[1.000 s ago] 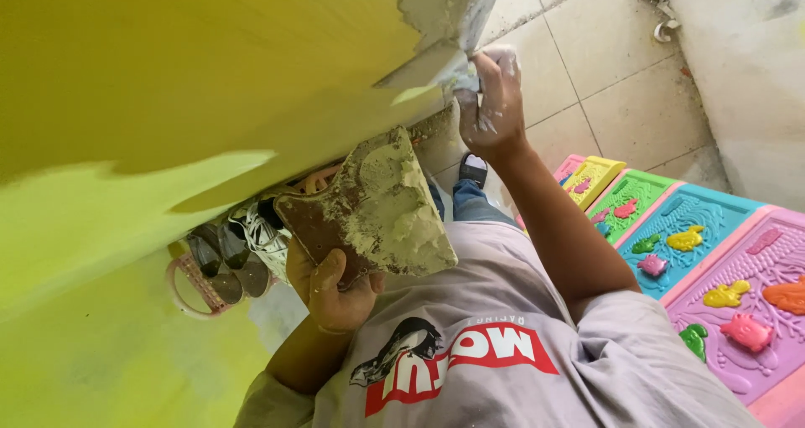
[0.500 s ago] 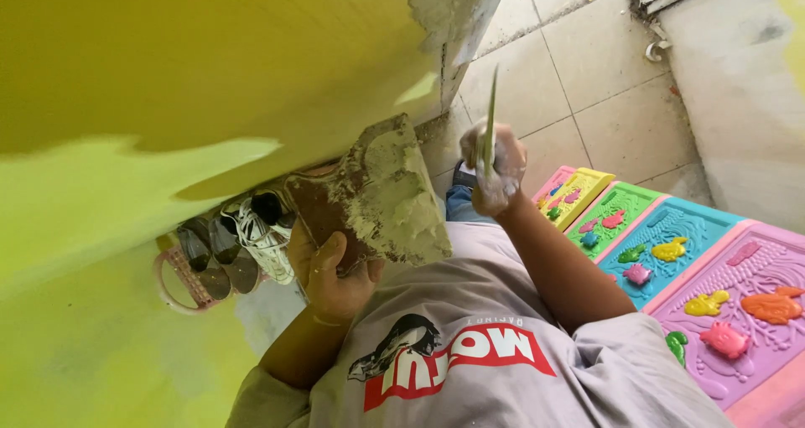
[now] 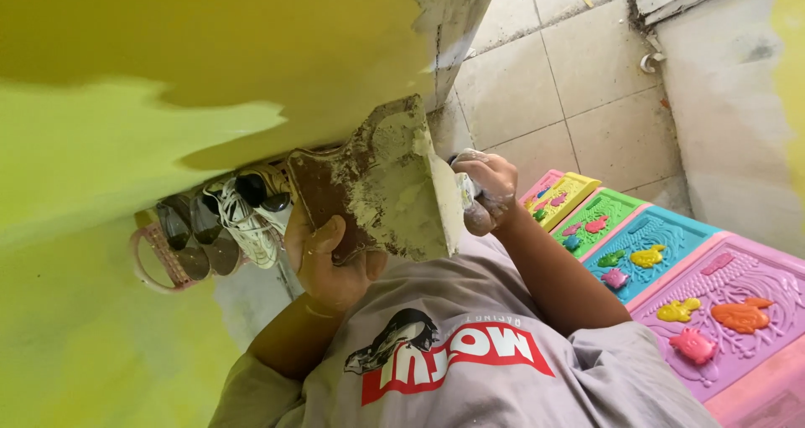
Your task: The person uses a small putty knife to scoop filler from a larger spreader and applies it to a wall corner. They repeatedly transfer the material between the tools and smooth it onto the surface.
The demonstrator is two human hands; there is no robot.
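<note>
Head view. Item: plaster board (image 3: 381,185), flat, brown, smeared with pale putty, at frame centre. Left hand (image 3: 327,256), lower centre, clamped on the board's lower edge from beneath, thumb on its face. Right hand (image 3: 486,189), just right of the board, closed around a putty knife (image 3: 464,191); the blade meets the board's right edge, and the knuckles are crusted with white putty. The two hands sit close, with the board between them.

Surface: yellow-green painted wall (image 3: 168,76) filling the upper left and left of the frame, part sunlit, part shaded; grey plastered corner (image 3: 453,9) at top centre. Floor of pale square tiles (image 3: 570,84), upper right. Whitewashed wall (image 3: 738,118) along the right edge.

Other things: pink basket (image 3: 155,260) at mid-left, holding shoes (image 3: 226,218), partly hidden behind the board and left hand. Row of coloured plastic panels (image 3: 654,252) with moulded animal shapes, lower right. Grey printed shirt (image 3: 470,369) across the bottom, covering the floor below.
</note>
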